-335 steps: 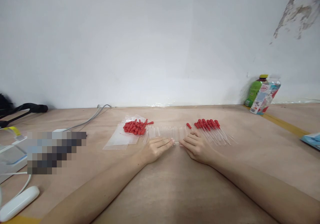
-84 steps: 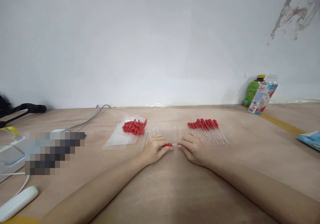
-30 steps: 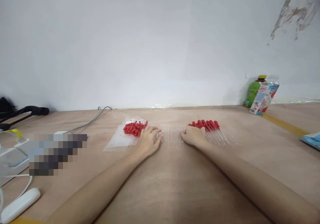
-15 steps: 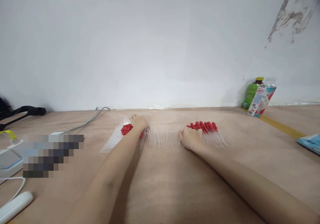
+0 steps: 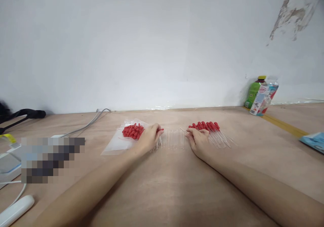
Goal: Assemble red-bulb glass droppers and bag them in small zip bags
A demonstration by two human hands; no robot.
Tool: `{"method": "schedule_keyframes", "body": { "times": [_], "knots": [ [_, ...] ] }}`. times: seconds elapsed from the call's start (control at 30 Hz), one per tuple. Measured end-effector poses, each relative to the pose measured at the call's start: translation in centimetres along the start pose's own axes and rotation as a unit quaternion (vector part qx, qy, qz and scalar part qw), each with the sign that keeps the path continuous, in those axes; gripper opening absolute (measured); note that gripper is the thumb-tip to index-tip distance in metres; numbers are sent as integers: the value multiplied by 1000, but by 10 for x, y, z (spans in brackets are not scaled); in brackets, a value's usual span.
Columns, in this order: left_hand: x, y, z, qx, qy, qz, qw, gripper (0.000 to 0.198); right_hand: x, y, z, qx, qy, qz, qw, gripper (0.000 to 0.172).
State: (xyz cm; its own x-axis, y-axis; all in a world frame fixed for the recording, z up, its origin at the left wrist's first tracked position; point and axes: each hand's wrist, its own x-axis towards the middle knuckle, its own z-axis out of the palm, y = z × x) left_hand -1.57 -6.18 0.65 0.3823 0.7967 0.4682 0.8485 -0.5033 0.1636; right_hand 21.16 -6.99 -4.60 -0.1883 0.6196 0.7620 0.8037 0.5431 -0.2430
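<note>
My left hand point(image 5: 152, 136) pinches a small red rubber dropper bulb point(image 5: 161, 130) between thumb and fingertips. In my right hand point(image 5: 198, 138), the fingers close on a thin clear dropper tube point(image 5: 182, 130) whose tip points left toward the bulb; the two are apart. Between and below the hands lies a row of clear dropper tubes point(image 5: 172, 140) side by side. Left of my left hand, a pile of loose red bulbs point(image 5: 131, 131) rests on a clear plastic bag point(image 5: 115, 144). Droppers with red bulbs fitted point(image 5: 211, 126) lie in a slanted row beyond and right of my right hand, partly hidden by it.
A green bottle point(image 5: 253, 91) and a printed carton-like pack point(image 5: 263, 100) stand against the wall at right. A blue packet point(image 5: 314, 142) lies at the right edge. Cables point(image 5: 88, 124), a white power strip point(image 5: 12, 166) and a black-handled item point(image 5: 32, 114) occupy the left.
My left hand has come from the bulb pile toward the right with a red bulb in its fingers. My right hand has lifted a tube from the row and shifted slightly right.
</note>
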Motion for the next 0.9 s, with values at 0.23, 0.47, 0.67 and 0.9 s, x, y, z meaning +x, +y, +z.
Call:
{"method": "schedule_keyframes", "body": {
  "times": [0.23,0.47,0.67,0.9],
  "knots": [
    [-44,23,15,-123,18,75,989,18,-10,-7,-12,41,-34,-87,995,21],
    [-43,25,18,-130,30,86,987,20,-9,-17,-19,60,-71,-146,985,16],
    [-44,25,18,-137,23,103,985,20,-9,-24,-21,83,-92,-169,978,18],
    [-45,27,19,-187,22,112,976,19,-8,-21,-20,99,-131,-168,972,20]
  ]
}}
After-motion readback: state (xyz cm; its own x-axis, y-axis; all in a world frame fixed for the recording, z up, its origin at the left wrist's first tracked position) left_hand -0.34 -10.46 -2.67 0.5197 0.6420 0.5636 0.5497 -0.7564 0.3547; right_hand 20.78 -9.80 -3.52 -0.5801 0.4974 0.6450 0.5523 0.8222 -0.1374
